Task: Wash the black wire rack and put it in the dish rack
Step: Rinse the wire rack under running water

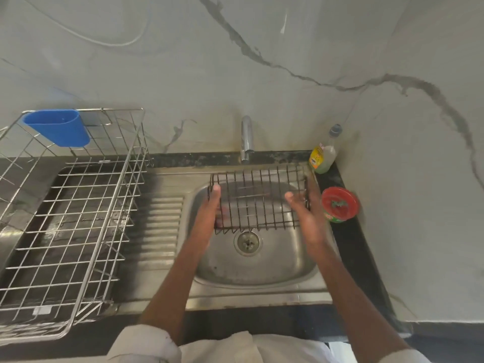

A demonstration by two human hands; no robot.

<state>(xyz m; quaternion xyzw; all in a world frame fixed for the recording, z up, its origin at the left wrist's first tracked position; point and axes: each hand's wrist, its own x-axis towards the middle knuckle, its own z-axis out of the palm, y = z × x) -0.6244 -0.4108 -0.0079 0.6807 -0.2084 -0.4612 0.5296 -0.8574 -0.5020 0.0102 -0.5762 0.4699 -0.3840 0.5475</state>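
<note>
we hold the black wire rack (258, 199) over the sink (288, 268), below the tap (247, 138), one hand at each short end, so its long axis runs left to right between our hands. our left hand (209, 213) grips the left end, thumb over the top edge and fingers curled beneath. our right hand (305, 213) lies against the right end, thumb on the grid; its fingers are blurred, so we cannot tell whether they curl round the wire. the dish rack (78, 210) stands on the surface well to our left, beyond the ribbed drainboard (162, 226), so the left hand is nearer and would lead the carry that way. the rack is a shallow grid of thin dark wires with upturned edges; we see no running water and no suds.
</note>
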